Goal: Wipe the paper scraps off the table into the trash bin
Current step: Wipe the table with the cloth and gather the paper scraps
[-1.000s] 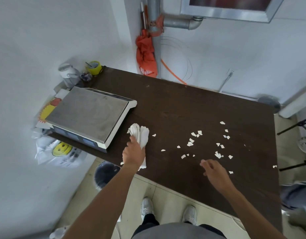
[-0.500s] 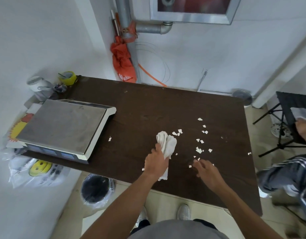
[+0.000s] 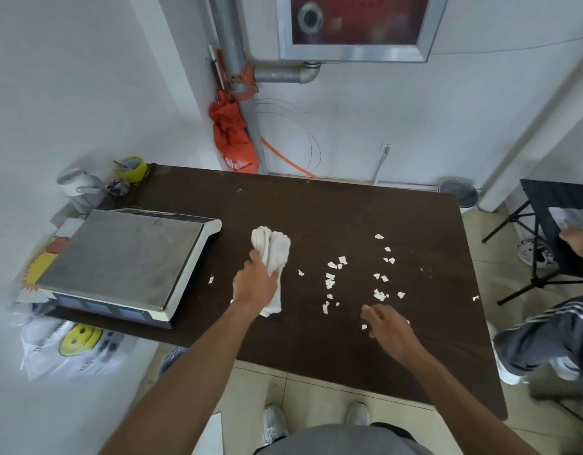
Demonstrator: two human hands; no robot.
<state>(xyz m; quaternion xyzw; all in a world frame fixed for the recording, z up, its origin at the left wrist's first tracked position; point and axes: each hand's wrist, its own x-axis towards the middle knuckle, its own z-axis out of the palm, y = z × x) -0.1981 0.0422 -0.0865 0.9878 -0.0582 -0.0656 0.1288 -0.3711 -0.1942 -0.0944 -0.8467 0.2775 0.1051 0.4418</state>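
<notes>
Wiping step in hand: left hand (image 3: 254, 284) clenched on white rag (image 3: 272, 254), pressed to tabletop (image 3: 316, 205). Right hand (image 3: 387, 330) loose, empty. Paper scraps (image 3: 331, 280) lie right of rag. Trash bin (image 3: 172, 357) below near edge. Next, likely: sweep scraps toward bin.

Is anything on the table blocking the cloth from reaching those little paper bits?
Nothing visible does. The left hand holds the cloth on the table, and only bare tabletop lies between it and the paper scraps to its right.
</notes>
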